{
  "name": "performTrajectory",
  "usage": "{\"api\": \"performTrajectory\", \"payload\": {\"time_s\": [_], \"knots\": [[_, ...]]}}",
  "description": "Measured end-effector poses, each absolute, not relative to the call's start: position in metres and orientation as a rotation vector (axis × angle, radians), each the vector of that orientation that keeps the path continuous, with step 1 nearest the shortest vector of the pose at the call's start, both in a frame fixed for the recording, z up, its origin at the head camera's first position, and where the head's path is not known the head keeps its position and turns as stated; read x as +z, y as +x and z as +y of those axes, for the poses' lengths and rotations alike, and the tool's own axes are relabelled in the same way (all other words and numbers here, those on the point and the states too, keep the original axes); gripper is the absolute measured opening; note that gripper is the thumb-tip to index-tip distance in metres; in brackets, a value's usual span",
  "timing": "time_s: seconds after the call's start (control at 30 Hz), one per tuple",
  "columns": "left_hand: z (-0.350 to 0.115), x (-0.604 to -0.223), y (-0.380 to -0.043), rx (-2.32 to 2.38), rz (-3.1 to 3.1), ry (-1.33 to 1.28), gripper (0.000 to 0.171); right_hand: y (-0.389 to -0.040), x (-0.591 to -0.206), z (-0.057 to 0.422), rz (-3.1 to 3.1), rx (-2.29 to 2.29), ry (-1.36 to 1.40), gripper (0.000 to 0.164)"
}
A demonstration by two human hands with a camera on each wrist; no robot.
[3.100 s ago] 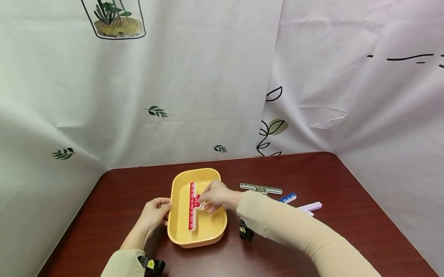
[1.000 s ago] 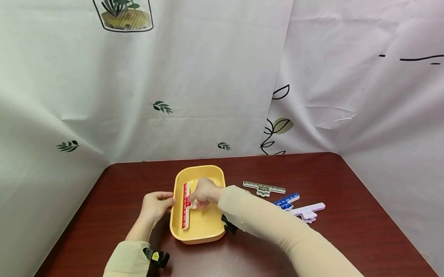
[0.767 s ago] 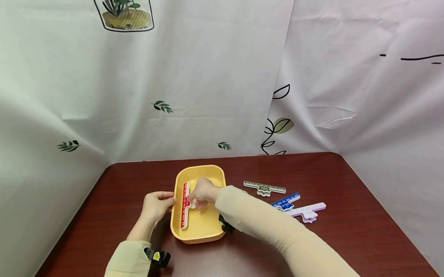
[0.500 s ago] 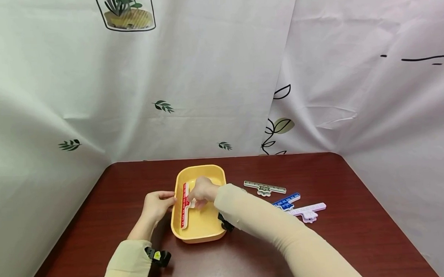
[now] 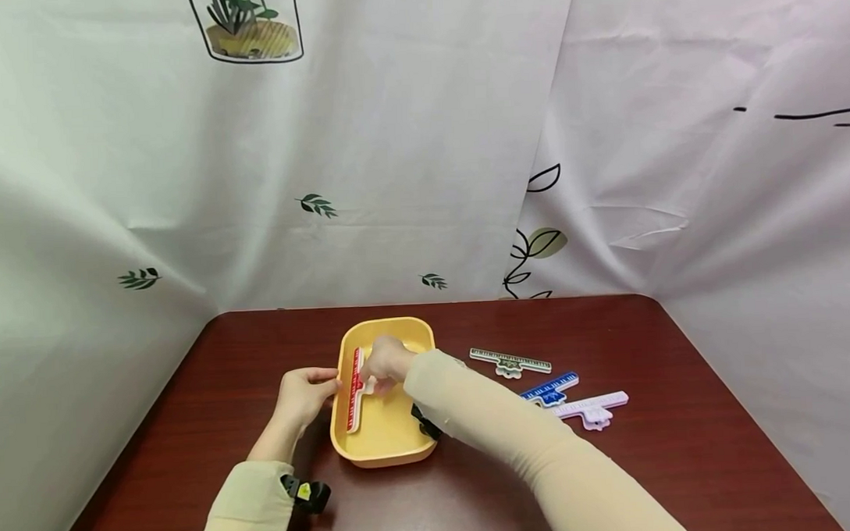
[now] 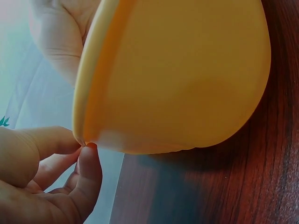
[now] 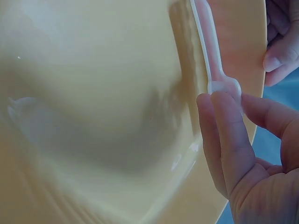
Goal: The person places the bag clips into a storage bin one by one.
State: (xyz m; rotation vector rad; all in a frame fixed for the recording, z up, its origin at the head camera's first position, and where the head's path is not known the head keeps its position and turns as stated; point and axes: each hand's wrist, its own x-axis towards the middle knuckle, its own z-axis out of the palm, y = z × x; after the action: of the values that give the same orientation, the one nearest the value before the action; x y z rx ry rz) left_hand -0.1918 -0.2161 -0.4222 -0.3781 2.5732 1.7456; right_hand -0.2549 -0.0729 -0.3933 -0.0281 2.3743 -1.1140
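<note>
My left hand (image 5: 299,399) pinches the left rim of a yellow plastic tray (image 5: 396,434) between thumb and fingers; the left wrist view shows the fingertips (image 6: 91,154) at the rim. Inside the tray, along its left wall, stretches a long red-and-white sheet music clip (image 5: 355,397) with a piano-key pattern. My right hand (image 5: 388,363) reaches in from the right and pinches the clip's handle. In the right wrist view the thumb and fingers close on the pale end of the clip (image 7: 210,42), close to the tray's wall. The hand covers part of the handle.
To the tray's right lie several similar clips: a dark green one (image 5: 510,362), a blue one (image 5: 552,389) and a lilac one (image 5: 590,407). The right forearm (image 5: 515,434) passes in front of them. White curtains (image 5: 407,141) stand behind the dark red table (image 5: 671,460).
The red clip has moved left within the tray, toward the left wall, still pinched by the right hand. The left hand stays on the rim. The view has shifted slightly.
</note>
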Motion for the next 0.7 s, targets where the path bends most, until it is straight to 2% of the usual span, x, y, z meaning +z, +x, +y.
{"api": "performTrajectory", "payload": {"time_s": [0.7], "knots": [[-0.215,-0.425,-0.191,1.738,2.576,-0.367,0.028,-0.253,-0.404,-0.076,2.408,-1.046,-0.023,0.017]]}}
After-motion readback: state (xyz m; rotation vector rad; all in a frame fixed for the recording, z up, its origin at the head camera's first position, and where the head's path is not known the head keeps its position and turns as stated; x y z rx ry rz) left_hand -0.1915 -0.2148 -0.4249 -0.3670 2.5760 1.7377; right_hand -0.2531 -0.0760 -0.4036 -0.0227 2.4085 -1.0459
